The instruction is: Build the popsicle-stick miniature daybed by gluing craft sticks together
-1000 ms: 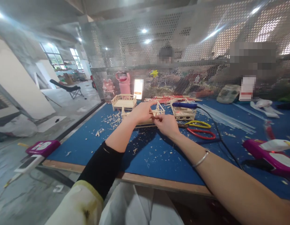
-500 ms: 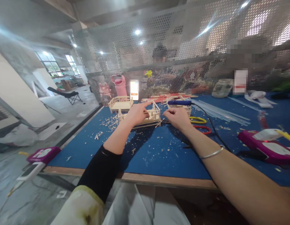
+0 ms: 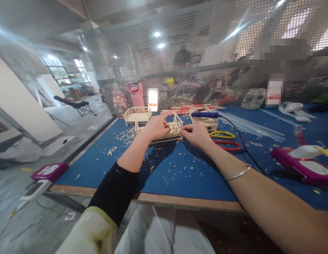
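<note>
The left forearm (image 3: 134, 155) and right forearm (image 3: 261, 190) stretch forward, angling inward. The left hand (image 3: 155, 128) curls, one finger (image 3: 165, 115) extended; near it, the right hand (image 3: 197, 135) holds its fingers (image 3: 186, 130) pinched together.

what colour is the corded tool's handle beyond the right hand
The corded tool's handle is dark blue, showing best in the head view.

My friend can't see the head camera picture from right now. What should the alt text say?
A person's left hand is over a small wooden frame on a blue table, with the right hand at its right end. Around them are wood scraps, scissors with one yellow and one red handle, and a blue corded tool.
</note>
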Demonstrator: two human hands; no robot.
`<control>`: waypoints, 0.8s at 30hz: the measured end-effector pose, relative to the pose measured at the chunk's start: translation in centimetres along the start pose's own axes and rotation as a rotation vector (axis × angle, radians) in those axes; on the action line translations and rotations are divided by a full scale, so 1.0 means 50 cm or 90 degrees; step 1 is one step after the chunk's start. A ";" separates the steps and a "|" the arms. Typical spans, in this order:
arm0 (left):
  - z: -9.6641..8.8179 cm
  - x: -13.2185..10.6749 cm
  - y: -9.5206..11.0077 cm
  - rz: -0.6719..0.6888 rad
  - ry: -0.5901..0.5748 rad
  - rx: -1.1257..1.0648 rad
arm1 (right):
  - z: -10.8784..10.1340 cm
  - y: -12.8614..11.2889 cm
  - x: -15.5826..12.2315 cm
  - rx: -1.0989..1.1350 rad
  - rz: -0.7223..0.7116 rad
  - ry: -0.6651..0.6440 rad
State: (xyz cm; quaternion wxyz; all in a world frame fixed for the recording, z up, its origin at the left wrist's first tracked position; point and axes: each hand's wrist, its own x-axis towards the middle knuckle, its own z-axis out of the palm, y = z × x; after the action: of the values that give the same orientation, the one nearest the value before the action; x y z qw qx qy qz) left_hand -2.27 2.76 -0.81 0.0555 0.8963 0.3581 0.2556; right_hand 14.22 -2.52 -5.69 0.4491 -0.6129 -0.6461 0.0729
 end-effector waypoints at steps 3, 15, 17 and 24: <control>-0.002 -0.003 0.006 -0.007 0.006 -0.013 | 0.000 0.002 0.000 -0.005 0.010 -0.006; -0.043 -0.024 -0.001 -0.066 0.001 0.049 | 0.000 0.003 0.000 -0.026 0.034 -0.032; -0.048 -0.029 -0.014 -0.065 0.084 0.020 | -0.003 0.005 0.000 -0.028 0.045 -0.019; -0.054 -0.056 -0.084 -0.097 0.519 0.012 | -0.013 0.002 -0.001 -0.084 -0.048 0.183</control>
State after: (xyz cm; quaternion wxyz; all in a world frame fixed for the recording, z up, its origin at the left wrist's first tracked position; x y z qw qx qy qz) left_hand -7.89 3.75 -0.85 -0.0803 0.6929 0.4184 0.5817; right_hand 14.71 -2.82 -5.37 0.4978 -0.6205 -0.6012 -0.0753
